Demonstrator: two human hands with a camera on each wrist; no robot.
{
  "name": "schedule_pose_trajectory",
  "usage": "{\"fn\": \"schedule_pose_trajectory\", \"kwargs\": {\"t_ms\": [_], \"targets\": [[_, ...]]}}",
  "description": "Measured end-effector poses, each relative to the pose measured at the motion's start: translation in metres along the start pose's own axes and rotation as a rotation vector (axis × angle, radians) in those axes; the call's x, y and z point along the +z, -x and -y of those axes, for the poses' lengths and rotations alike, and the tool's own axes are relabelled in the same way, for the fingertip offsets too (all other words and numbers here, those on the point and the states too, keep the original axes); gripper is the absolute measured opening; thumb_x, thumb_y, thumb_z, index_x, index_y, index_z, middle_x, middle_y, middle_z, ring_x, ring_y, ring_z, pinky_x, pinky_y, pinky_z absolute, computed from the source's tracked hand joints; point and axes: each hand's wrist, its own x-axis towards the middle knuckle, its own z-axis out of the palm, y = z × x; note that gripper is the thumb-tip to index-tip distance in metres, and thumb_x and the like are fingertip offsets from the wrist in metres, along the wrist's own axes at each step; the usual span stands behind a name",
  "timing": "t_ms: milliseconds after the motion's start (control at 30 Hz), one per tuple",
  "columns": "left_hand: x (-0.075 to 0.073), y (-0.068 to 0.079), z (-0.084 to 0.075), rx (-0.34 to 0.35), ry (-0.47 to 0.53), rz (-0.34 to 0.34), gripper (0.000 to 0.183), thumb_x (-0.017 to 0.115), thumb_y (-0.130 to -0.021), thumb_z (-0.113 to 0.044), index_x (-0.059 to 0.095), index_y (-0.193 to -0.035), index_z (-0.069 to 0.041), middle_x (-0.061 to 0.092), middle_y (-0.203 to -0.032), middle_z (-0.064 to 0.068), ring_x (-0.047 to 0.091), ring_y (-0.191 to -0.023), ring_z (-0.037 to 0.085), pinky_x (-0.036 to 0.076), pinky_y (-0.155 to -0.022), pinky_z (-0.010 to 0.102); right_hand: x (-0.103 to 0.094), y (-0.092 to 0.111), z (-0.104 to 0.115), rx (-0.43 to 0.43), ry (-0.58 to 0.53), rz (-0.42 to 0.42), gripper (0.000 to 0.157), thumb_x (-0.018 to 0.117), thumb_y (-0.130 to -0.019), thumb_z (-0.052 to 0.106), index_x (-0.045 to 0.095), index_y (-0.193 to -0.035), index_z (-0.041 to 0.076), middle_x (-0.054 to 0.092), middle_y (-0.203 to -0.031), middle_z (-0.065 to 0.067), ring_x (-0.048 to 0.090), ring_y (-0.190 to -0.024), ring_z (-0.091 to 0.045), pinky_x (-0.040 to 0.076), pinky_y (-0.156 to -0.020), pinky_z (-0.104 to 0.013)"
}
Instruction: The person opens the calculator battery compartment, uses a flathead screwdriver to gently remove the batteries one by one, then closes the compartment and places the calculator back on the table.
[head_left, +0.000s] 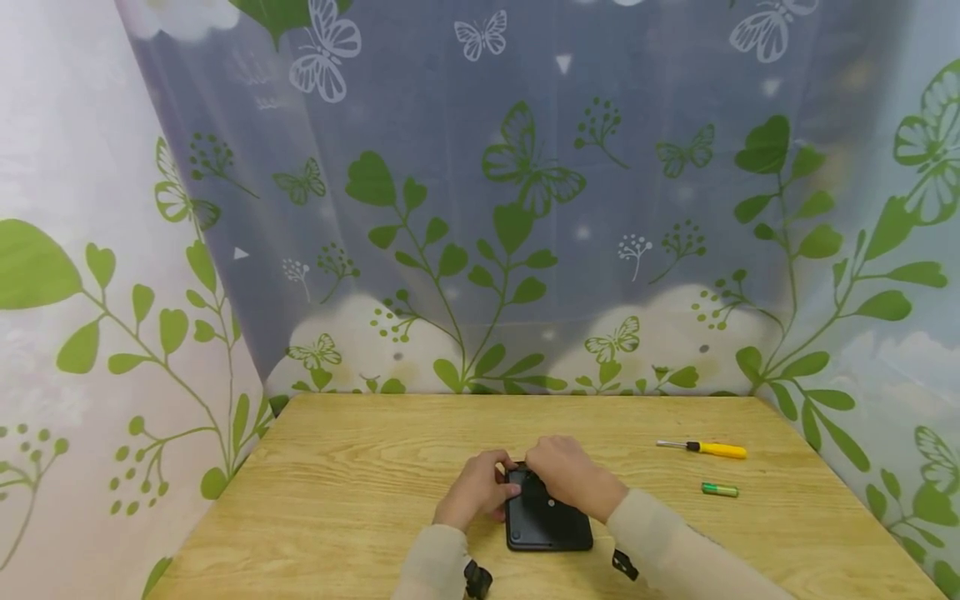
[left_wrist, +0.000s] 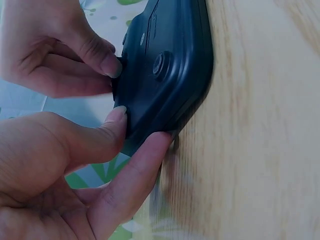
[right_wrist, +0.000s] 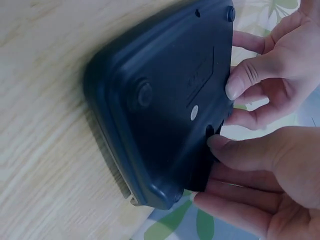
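Note:
A flat black plastic device [head_left: 543, 521] lies underside up on the table, with round feet [right_wrist: 144, 93] and a small pale round sticker [right_wrist: 194, 112]. My left hand [head_left: 480, 487] holds its left edge, thumb on the underside and fingers around the side. At the far edge, my right hand [head_left: 570, 468] pinches a thin black cover piece [right_wrist: 199, 175] between thumb and fingers. Beside that piece, a dark notch shows in the right wrist view. In the left wrist view both thumbs press near the same edge, close together.
To the right on the wooden table [head_left: 337, 500] lies a screwdriver [head_left: 712, 450] with a yellow handle. Nearer to me is a small green battery [head_left: 720, 490]. A patterned curtain [head_left: 450, 250] with leaves and butterflies hangs behind the table and along its sides.

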Motion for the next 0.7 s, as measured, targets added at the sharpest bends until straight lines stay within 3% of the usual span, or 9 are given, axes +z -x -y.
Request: {"fn": "schedule_pose_trajectory", "kwargs": {"t_ms": [200,700], "targets": [[0.001,0.0003,0.0005,0.001,-0.002,-0.002,0.025,0.073,-0.094,-0.002,0.063,-0.117,-0.003,0.063,-0.086,0.012,0.066,-0.056,0.022,0.06,-0.049,0.033,-0.004,-0.0008,-0.0011,0.037,0.069,0.045,0.015,0.08,-0.09,0.01,0.07,-0.079,0.013,0.064,-0.075,-0.006,0.066,-0.071,-0.022,0.062,-0.063,-0.035],[0.0,-0.0005,0.0004,0.0,-0.004,-0.001,0.024,0.073,-0.095,-0.003,0.063,-0.117,-0.004,0.062,-0.086,0.011,0.066,-0.056,0.022,0.061,-0.049,0.033,0.001,-0.0038,0.0021,0.06,0.025,0.012,0.015,0.078,-0.091,0.009,0.072,-0.077,0.013,0.065,-0.072,-0.005,0.066,-0.067,-0.022,0.061,-0.059,-0.036]]}}
